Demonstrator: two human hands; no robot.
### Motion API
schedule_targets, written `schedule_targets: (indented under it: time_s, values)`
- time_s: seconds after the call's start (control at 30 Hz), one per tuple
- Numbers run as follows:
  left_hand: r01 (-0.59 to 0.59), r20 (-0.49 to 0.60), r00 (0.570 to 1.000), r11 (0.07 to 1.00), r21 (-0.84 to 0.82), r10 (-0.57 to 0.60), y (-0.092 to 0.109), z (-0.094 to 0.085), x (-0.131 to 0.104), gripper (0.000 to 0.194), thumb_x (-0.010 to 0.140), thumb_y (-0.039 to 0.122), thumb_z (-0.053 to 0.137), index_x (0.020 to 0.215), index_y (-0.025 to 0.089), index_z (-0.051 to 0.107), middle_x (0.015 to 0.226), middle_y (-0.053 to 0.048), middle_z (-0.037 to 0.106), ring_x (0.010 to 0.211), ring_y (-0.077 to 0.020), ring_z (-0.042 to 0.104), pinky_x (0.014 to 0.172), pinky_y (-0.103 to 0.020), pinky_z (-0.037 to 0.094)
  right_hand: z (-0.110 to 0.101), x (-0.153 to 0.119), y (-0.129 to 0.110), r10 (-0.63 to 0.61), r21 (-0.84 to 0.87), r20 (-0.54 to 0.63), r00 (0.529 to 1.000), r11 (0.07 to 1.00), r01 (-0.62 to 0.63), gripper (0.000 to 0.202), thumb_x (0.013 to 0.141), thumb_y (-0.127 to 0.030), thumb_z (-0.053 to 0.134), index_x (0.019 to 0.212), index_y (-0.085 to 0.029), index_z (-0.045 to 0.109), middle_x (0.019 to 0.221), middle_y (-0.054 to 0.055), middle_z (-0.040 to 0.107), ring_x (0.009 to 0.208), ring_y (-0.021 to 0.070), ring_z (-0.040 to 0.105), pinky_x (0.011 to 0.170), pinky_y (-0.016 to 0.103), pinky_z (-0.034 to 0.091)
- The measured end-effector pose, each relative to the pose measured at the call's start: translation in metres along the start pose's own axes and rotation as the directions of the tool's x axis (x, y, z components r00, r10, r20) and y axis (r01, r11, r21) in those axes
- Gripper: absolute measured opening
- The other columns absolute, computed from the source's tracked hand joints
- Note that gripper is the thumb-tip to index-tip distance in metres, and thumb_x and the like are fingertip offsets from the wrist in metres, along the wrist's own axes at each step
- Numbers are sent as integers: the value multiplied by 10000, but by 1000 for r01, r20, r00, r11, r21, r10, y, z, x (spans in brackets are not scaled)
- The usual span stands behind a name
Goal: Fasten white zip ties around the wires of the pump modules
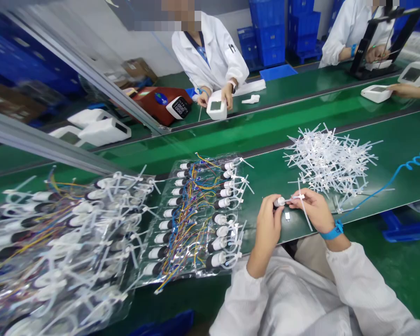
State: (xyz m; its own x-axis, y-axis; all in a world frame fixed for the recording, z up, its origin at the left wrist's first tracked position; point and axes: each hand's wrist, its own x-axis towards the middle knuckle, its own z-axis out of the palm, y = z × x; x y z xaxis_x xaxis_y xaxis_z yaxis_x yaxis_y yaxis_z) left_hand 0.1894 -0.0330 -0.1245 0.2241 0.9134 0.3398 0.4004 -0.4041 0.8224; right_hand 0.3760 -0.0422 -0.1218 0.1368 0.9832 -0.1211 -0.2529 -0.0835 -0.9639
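Near the front edge of the green table, my left hand (269,219) is closed round a small cylindrical part (279,201) with a white end. Just right of it, my right hand (313,210) pinches a white tube piece with crossed strips (304,200), whose thin end meets or nearly meets the cylinder. A small white square piece (287,216) lies on the table between my hands. Behind my right hand is a large pile of white crossed tube pieces (331,158). Left of my hands, rows of black-and-white cylinders with coloured wires (196,214) lie on clear plastic.
More wired parts (56,247) are heaped at the left. A blue coiled hose (395,176) crosses the table at the right. Beyond the conveyor (192,145), a person in white holds a white device (216,107). Another person's hands work by a black stand (362,56).
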Motion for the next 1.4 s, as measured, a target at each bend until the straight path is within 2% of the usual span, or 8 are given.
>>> schedule_targets:
  time_s: [0.1, 0.27, 0.47, 0.87, 1.1, 1.27, 1.4]
  values:
    - [8, 9, 1000, 1000, -15, -8, 3, -2, -1, 230, 1101, 152, 616, 1317, 217, 657, 1260, -105, 746, 1179, -237, 723, 1026, -357, 576, 0, -1, 1, 1, 5, 19, 1000, 1000, -2, 420, 785, -568, 1008, 931, -231, 804, 917, 55, 849, 832, 243, 837, 811, 357, 704]
    - [-24, 32, 999, 998, -54, 26, 4, -4, 0, 204, 1107, 159, 616, 1290, 215, 686, 1264, -111, 756, 1194, -243, 726, 1063, -376, 577, -1, -2, -1, -11, -7, 29, 1000, 1000, 11, 393, 798, -536, 1005, 924, -240, 779, 936, 43, 847, 807, 225, 821, 784, 343, 683]
    - [-18, 49, 999, 996, -90, 23, 2, -4, 0, 217, 1095, 173, 662, 1288, 237, 737, 1271, -92, 786, 1198, -241, 741, 1089, -380, 575, -1, -3, -3, -72, -29, 37, 997, 997, 73, 338, 821, -471, 988, 900, -253, 742, 945, 29, 835, 868, 232, 788, 860, 376, 639]
    - [-1, 119, 993, 995, -104, 13, 1, -7, 4, 231, 1127, 234, 631, 1312, 230, 770, 1284, -104, 789, 1206, -247, 746, 1082, -367, 583, -1, -2, -6, -98, -92, 47, 994, 991, 102, 294, 840, -390, 950, 872, -260, 688, 947, 29, 836, 940, 257, 777, 931, 417, 605]
    - [2, 140, 990, 995, -100, 12, 1, -7, 3, 263, 1134, 253, 620, 1346, 238, 774, 1299, -109, 793, 1215, -253, 747, 1090, -381, 582, -1, -3, -7, -87, -108, 51, 995, 990, 92, 246, 849, -362, 934, 916, -269, 717, 955, 24, 828, 952, 263, 780, 953, 416, 606]
    - [-7, 145, 989, 997, -81, 19, -2, -7, 3, 260, 1136, 274, 620, 1340, 244, 779, 1297, -107, 798, 1216, -260, 747, 1099, -397, 575, -2, -3, -6, -61, -153, 35, 998, 986, 66, 272, 838, -409, 933, 974, -276, 739, 957, 35, 821, 950, 283, 773, 935, 430, 620]
    - [-6, 148, 989, 998, -58, 15, -2, -6, 2, 250, 1142, 281, 610, 1320, 245, 782, 1283, -101, 803, 1203, -259, 742, 1101, -391, 557, -2, -3, -6, -62, -166, 34, 998, 984, 66, 261, 838, -394, 927, 991, -271, 755, 957, 31, 816, 927, 267, 762, 916, 409, 613]
